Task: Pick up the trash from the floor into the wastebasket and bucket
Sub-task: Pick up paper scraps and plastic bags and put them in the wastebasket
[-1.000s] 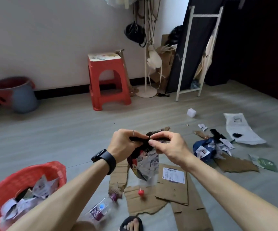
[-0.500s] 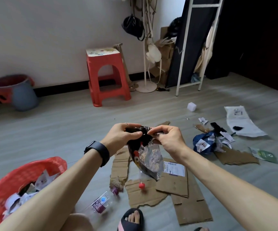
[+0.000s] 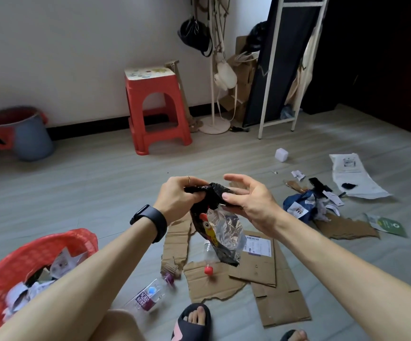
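Left hand (image 3: pixel 177 196) pinches the wrapper (image 3: pixel 220 232); right hand (image 3: pixel 248 199) cradles it, fingers spread. Crumpling step; next, I reckon, drop into the basket (image 3: pixel 15 264).

The right hand (image 3: pixel 251 200), pinched on the top of the black snack bag (image 3: pixel 220 232) half a second ago, now has its fingers spread. The bag hangs lower, toward the frame's centre, more of its foil showing.
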Demonstrator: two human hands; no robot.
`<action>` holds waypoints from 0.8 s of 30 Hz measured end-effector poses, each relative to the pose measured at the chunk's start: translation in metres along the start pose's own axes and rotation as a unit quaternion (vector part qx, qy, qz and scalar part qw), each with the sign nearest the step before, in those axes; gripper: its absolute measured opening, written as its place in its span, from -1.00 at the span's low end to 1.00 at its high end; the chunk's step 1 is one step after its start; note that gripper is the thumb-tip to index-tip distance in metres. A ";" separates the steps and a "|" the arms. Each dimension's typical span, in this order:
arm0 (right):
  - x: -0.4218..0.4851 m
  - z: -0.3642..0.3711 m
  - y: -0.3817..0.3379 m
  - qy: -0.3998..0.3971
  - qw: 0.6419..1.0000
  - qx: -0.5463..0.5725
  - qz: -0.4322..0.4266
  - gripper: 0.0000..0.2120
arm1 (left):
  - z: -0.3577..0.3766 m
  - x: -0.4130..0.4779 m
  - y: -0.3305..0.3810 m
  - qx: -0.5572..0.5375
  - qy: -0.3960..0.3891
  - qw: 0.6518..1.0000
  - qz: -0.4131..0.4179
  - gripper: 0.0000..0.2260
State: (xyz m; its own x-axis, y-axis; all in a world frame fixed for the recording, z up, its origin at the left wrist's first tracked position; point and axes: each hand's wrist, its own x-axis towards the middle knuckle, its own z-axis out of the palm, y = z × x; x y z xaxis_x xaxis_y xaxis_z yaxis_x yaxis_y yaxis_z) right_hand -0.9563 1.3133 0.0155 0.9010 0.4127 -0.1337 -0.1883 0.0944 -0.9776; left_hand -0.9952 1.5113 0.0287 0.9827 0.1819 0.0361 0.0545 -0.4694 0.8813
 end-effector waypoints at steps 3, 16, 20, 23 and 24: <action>-0.001 -0.001 -0.004 0.008 1.000 -0.028 0.005 -0.76 | 0.003 0.000 0.004 -0.004 0.008 1.000 0.009 -0.81; -0.002 0.000 0.000 0.008 0.976 -0.218 -0.012 -0.65 | 0.012 -0.009 0.018 -0.033 -0.054 0.998 0.019 -0.64; 0.001 0.001 -0.006 0.062 0.979 -0.187 -0.055 -0.77 | 0.011 -0.007 0.032 -0.226 -0.065 0.970 -0.062 -0.85; -0.002 0.002 -0.009 0.051 0.985 -0.149 -0.072 -0.82 | 0.011 -0.009 0.031 -0.174 -0.115 0.971 -0.118 -0.74; -0.002 0.003 -0.009 0.051 0.985 -0.149 -0.071 -0.81 | 0.012 -0.010 0.030 -0.137 -0.126 0.975 -0.119 -0.68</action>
State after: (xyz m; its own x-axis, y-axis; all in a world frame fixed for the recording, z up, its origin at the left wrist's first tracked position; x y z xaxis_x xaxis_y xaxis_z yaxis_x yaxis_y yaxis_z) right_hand -0.9577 1.3139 0.0246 0.9474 0.3199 0.0069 0.0515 -0.1311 -0.9900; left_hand -1.0015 1.4848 0.0489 0.9620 0.0226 -0.2721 0.2715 -0.1847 0.9445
